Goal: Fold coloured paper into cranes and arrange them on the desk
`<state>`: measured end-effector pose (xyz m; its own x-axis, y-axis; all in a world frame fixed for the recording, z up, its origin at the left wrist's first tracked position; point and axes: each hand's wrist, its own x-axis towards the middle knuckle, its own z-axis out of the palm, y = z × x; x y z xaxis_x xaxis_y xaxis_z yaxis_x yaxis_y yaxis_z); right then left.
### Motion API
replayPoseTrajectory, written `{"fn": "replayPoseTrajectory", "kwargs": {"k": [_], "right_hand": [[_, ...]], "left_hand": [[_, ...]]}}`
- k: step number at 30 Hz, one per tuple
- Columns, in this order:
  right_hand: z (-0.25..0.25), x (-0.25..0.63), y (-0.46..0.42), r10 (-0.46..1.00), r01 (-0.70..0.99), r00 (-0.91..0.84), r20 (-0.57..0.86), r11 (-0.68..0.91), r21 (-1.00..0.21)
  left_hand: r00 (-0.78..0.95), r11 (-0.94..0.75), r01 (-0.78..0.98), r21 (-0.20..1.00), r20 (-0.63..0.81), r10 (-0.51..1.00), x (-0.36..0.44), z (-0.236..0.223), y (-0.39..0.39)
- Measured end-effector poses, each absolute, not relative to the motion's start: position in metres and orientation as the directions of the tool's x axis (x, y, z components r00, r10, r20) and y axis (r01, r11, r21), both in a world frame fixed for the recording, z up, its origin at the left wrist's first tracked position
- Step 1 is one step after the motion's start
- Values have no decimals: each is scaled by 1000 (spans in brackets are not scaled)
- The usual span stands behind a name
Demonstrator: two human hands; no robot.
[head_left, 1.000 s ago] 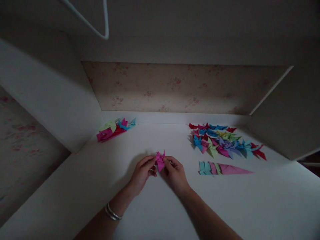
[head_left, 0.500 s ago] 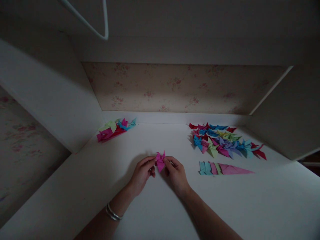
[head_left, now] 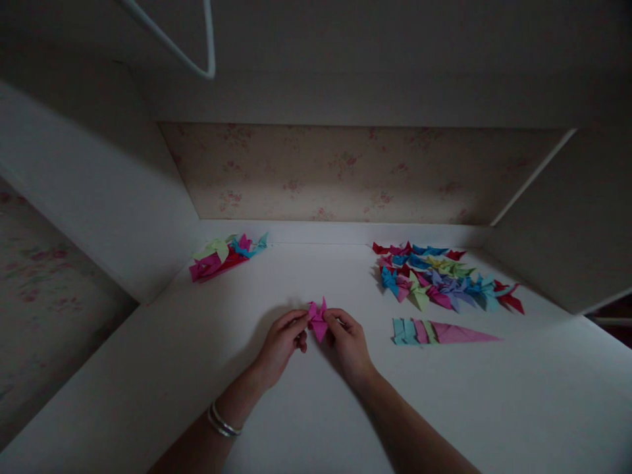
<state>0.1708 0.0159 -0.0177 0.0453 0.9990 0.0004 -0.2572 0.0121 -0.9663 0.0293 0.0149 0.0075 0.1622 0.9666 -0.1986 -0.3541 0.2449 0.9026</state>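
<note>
Between my two hands is a magenta origami crane [head_left: 318, 322], raised a little over the white table [head_left: 306, 415]. My left hand [head_left: 283, 343] pinches its left side between thumb and forefinger. The right side is pinched by my right hand [head_left: 348, 343] in the same way. Pointed tips of folded paper stick up at the top, and one broad point hangs downward. My fingertips cover parts of both sides.
Several rows of coloured paper cranes [head_left: 439, 280] lie at the back right. In front of them is an overlapping row of folded paper pieces [head_left: 444, 332]. A smaller paper pile [head_left: 222, 259] sits back left. White panels flank the table; a pale cable [head_left: 210, 39] hangs overhead.
The crane has tilted slightly, and its lower point has shifted a little to the right and down. Both hands keep their pinch and have hardly moved.
</note>
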Motion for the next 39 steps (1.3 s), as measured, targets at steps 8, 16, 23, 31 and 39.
{"fn": "replayPoseTrajectory", "kwargs": {"k": [8, 16, 23, 31, 39], "right_hand": [[-17, 171, 16, 997, -255, 71, -16, 2, -967], [-18, 171, 16, 998, -272, 56, -12, 4, -962], [-16, 171, 17, 998, -246, 65, -7, 9, -969], [-18, 171, 17, 997, -250, 77, -16, 4, -968], [-15, 172, 16, 998, -241, 69, -9, 8, -970]], "left_hand": [[167, 263, -326, 908, -219, 961, 31, 9, 15], [189, 262, -332, 906, -208, 960, 28, 6, 16], [189, 242, -330, 912, -188, 964, 29, 6, 16], [170, 234, -317, 919, -188, 967, 29, 5, 17], [162, 240, -308, 921, -198, 967, 30, 6, 16]]}}
